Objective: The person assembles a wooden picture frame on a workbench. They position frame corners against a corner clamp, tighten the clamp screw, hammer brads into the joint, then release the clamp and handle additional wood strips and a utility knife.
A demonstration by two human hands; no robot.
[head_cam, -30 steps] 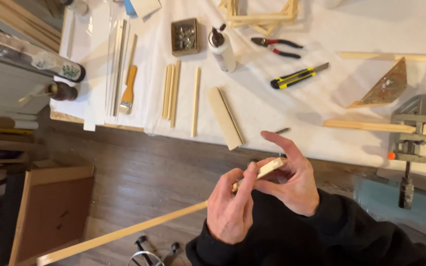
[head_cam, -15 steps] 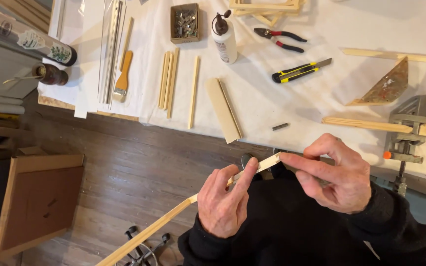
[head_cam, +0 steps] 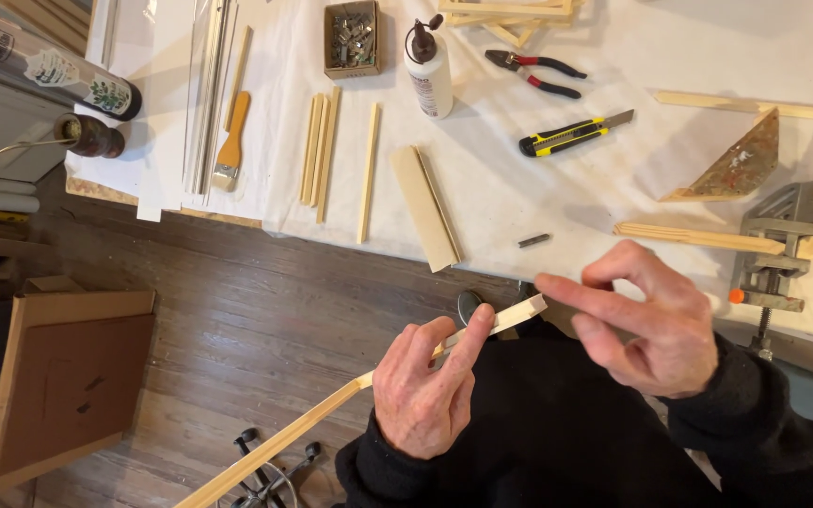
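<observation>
Close to our chest, we pinch a long wooden strip (head_cam: 331, 414) in the left hand (head_cam: 422, 395), fingers closed around it, so its cut end sits up near the table edge. Our right hand (head_cam: 646, 325) holds nothing, fingers loosely curled, the forefinger tip touching that end; a light, even touch across the cut face seems best. Farther off, on the white-covered table (head_cam: 566, 198), lie a utility knife (head_cam: 571, 136), pliers (head_cam: 534, 73) and a glue bottle (head_cam: 428, 68).
</observation>
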